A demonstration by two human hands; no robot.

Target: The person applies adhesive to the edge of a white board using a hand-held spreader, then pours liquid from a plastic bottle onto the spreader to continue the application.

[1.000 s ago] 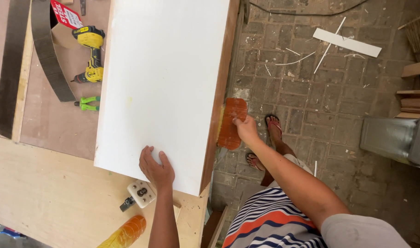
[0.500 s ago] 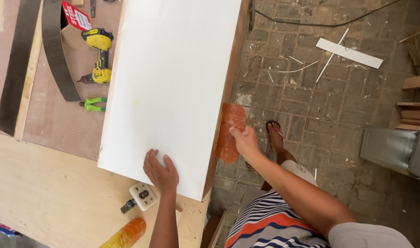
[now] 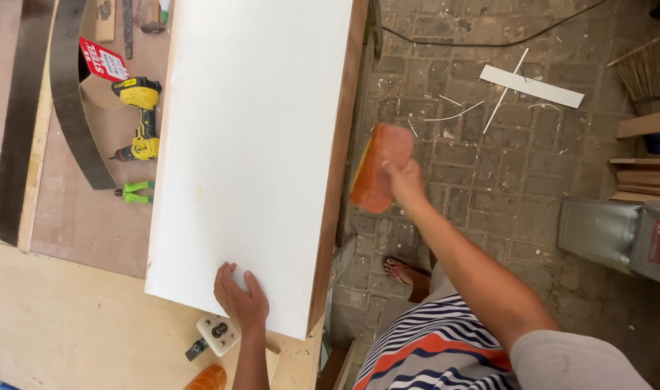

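Centrally, a large white board [image 3: 254, 144] lies flat on the workbench [image 3: 70, 332], its long right edge showing a brown wooden side that overhangs the bench toward the paved floor. Left hand [image 3: 240, 300] rests palm down on the near end of the board, fingers spread and flat, gripping nothing. Right hand [image 3: 404, 180] is raised beside the board's right edge, fingers closed around an orange-brown block [image 3: 377, 167]; the block's long face sits against or just beside the brown edge, contact not certain from this angle.

Near the left hand, just off the board's near end: a small white socket box [image 3: 216, 334] and an orange bottle [image 3: 207, 379], partly cut off by the frame. Farther left on the bench: a yellow cordless drill [image 3: 141, 115], green-handled pliers [image 3: 133, 191], a curved dark strip [image 3: 74, 108], a red-and-white tag [image 3: 102, 61].

On the brick floor [image 3: 489, 180]: a white offcut strip [image 3: 532, 85], thin slivers, a black cable [image 3: 489, 40]. A sandalled foot [image 3: 402, 271] below; striped shirt [image 3: 431, 354] at the bottom edge.
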